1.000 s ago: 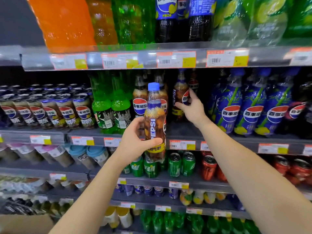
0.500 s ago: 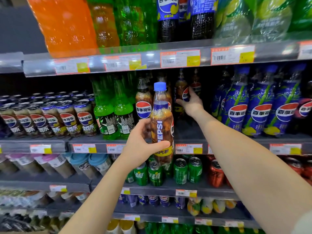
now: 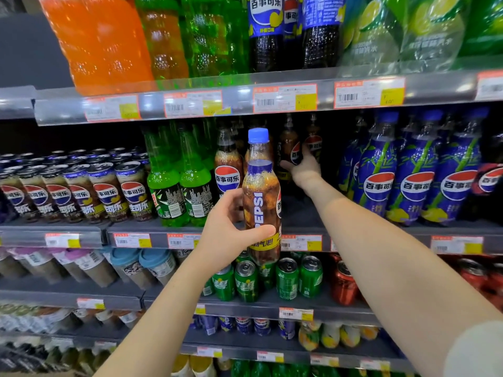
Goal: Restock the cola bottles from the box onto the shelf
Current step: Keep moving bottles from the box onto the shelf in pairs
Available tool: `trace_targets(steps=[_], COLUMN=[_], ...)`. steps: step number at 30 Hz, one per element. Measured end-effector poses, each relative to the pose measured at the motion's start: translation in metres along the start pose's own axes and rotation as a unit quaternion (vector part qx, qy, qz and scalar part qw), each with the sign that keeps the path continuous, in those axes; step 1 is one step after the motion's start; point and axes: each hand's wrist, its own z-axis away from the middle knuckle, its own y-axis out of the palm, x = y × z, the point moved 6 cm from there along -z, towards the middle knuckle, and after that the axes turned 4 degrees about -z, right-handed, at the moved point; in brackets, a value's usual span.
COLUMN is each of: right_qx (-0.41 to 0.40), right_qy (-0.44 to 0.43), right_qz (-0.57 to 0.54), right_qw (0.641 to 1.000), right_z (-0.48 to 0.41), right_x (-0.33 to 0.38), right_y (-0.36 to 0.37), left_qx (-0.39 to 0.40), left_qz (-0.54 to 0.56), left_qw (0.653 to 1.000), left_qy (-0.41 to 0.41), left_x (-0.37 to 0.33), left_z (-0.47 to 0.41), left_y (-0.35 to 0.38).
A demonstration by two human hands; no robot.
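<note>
My left hand (image 3: 228, 227) grips a Pepsi cola bottle (image 3: 261, 197) with a blue cap, held upright in front of the middle shelf (image 3: 304, 227). My right hand (image 3: 302, 170) reaches deep into that shelf and wraps around a second cola bottle (image 3: 290, 151) standing in the dark back row. Another cola bottle (image 3: 227, 170) stands on the shelf just left of the held one. A gap of bare shelf lies below my right forearm. The box is not in view.
Green bottles (image 3: 179, 183) and Pepsi cans (image 3: 89, 191) fill the shelf's left part; blue-labelled bottles (image 3: 416, 172) stand to the right. Large bottles sit on the shelf above (image 3: 272, 102). Green cans (image 3: 285, 278) and red cans (image 3: 343, 284) sit below.
My right hand has pushed farther back into the shelf with its bottle. The left hand holds its bottle in the same place; the camera view has tilted down slightly.
</note>
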Motion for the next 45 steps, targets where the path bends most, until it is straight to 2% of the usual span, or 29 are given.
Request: trace_targets(steps=[3, 5, 6, 8, 10, 12, 17, 21, 24, 30, 41, 45], right_qx=[-0.041, -0.042, -0.01, 0.133, 0.27, 0.317, 0.247, 0.156, 0.076, -0.009, -0.068, -0.084], right_qy=[-0.001, -0.016, -0.009, 0.023, 0.025, 0.013, -0.025, -0.074, -0.072, -0.04, -0.037, -0.032], right_qz=[-0.009, -0.073, -0.126, -0.195, -0.182, -0.149, -0.191, -0.113, -0.085, -0.053, 0.004, 0.079], right_qw=[0.999, 0.996, 0.992, 0.972, 0.945, 0.937, 0.95, 0.978, 0.991, 0.998, 0.997, 0.993], right_z=[0.025, 0.052, 0.071, 0.114, 0.151, 0.171, 0.165, 0.155, 0.144, 0.114, 0.054, 0.039], right_x=[0.004, 0.011, 0.016, 0.028, 0.037, 0.039, 0.044, 0.04, 0.032, 0.02, 0.001, -0.006], right_y=[-0.011, -0.025, -0.032, -0.043, -0.054, -0.068, -0.09, -0.1, -0.1, -0.079, -0.069, -0.065], left_qx=[0.001, 0.008, 0.011, 0.014, 0.015, 0.023, 0.055, 0.064, 0.027, 0.013, 0.008, 0.017], left_qz=[0.002, 0.004, 0.005, 0.003, -0.003, -0.001, -0.015, -0.086, -0.149, -0.201, -0.186, -0.161], left_qw=[1.0, 1.0, 1.0, 1.0, 1.0, 1.0, 0.998, 0.994, 0.988, 0.978, 0.981, 0.986], left_qy=[-0.002, -0.004, -0.006, -0.008, -0.008, -0.01, 0.011, 0.016, 0.021, 0.049, 0.046, 0.034], left_x=[-0.002, -0.005, -0.006, -0.009, -0.013, -0.021, -0.042, -0.055, -0.059, -0.068, -0.059, -0.047], left_z=[-0.002, -0.006, -0.008, -0.015, -0.022, -0.028, -0.036, -0.039, -0.036, -0.027, -0.024, -0.021], left_y=[0.005, 0.011, 0.015, 0.023, 0.031, 0.042, 0.062, 0.064, 0.049, 0.038, 0.025, 0.027])
